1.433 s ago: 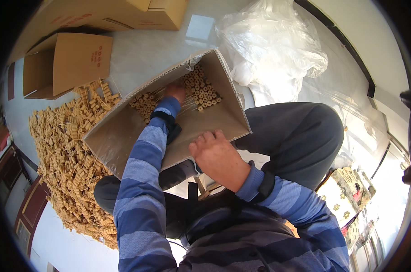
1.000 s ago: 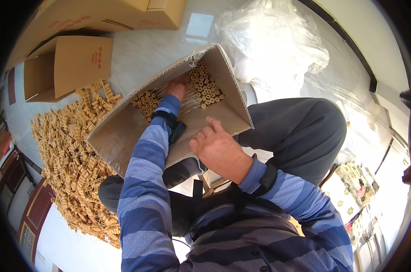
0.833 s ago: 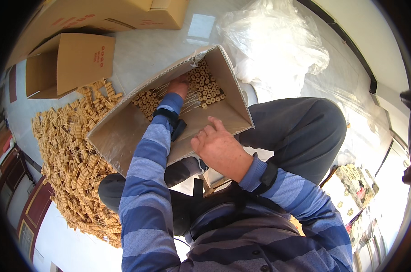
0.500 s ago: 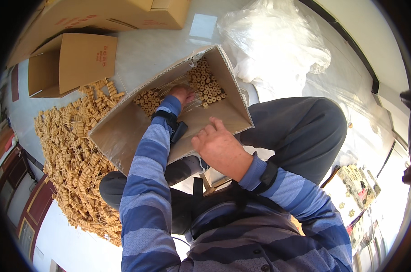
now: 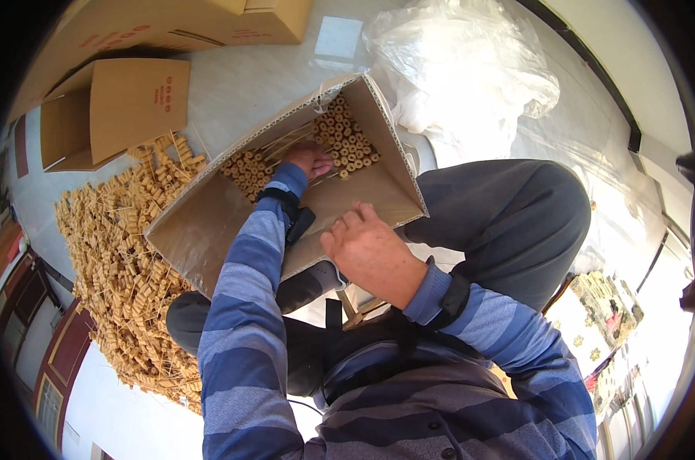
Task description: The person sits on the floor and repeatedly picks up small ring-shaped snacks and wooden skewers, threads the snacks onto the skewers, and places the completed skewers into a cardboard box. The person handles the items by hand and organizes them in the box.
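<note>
Brown cardboard, head view: an open box is seen at 11 o'clock from the centre, beside the trousered right leg. Within it, tan cylinders with holed ends are stacked in two clusters, a right cluster and a left cluster, between which thin sticks are stretched. The left hand is placed inside the box, with the right cluster at 2 o'clock from it and the left cluster near 9; its fingers are bent, but whether anything is clamped cannot be told. The right hand is held half-curled at the near rim; whether the rim is gripped cannot be told. A heaped pile is spread near 9 o'clock, a second carton is placed at 10, and transparent plastic sheeting is bunched at 1.
</note>
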Motion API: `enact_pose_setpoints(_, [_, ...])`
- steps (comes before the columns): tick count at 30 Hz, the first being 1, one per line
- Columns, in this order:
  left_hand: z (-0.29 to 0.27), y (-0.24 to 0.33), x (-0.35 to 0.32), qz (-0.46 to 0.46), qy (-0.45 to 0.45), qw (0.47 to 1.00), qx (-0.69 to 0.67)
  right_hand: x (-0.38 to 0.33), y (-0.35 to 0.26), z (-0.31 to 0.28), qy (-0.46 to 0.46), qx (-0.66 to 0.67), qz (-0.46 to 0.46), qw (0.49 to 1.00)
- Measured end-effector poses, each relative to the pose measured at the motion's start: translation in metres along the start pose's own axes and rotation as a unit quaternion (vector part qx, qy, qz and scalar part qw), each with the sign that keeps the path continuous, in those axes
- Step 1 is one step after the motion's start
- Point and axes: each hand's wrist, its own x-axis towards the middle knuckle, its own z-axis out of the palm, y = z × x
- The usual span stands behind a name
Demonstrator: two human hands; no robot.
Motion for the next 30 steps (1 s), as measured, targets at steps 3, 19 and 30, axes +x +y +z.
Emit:
enact_pose_setpoints(3, [-0.003,-0.004,-0.006,0.031,-0.019,0.999,-0.038,0.0,0.0,0.0,-0.005,0.008,0.003,1.0])
enact_pose_setpoints(19, [-0.023,-0.016,0.015,0.064,-0.01,0.998,0.023,0.004,0.0,-0.001,-0.015,0.011,0.011,1.0])
enact_pose_setpoints(30, [-0.015,-0.016,-0.001,0.016,-0.079,0.995,-0.064,0.005,0.0,0.0,-0.013,0.021,0.021,0.999])
